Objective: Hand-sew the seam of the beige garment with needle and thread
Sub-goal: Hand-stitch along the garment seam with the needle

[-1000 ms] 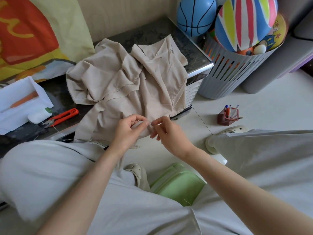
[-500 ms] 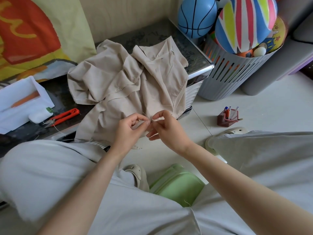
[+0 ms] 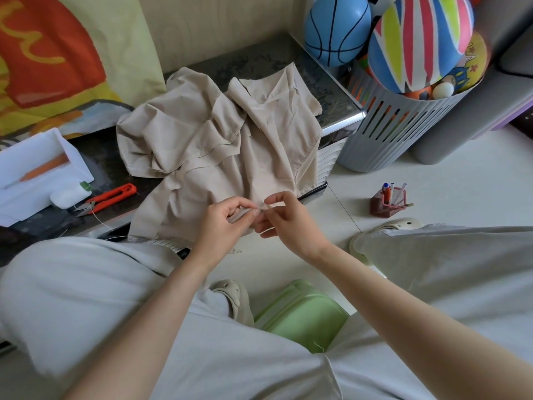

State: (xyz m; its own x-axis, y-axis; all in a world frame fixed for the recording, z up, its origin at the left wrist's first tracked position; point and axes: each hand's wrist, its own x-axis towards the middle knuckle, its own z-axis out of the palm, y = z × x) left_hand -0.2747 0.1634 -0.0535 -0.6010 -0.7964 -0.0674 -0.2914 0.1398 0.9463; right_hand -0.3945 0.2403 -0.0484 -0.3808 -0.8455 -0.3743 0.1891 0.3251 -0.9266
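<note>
From my remote seat, the beige garment (image 3: pixel 225 145) lies crumpled across the dark tabletop (image 3: pixel 259 62), its near edge hanging off the front towards the person's lap. To the right stands a grey slatted basket (image 3: pixel 383 134) full of balls; a green stool (image 3: pixel 302 313) sits on the floor between the knees, and a white box (image 3: pixel 34 174) rests on the table's left. The left hand (image 3: pixel 222 223) has its fingers curled, pinching a fold of the garment's hanging edge. The right hand (image 3: pixel 288 223) pinches the tip of that same fold between thumb and forefinger. Orange snips (image 3: pixel 112 196) lie beside the box. I cannot make out the needle.
</note>
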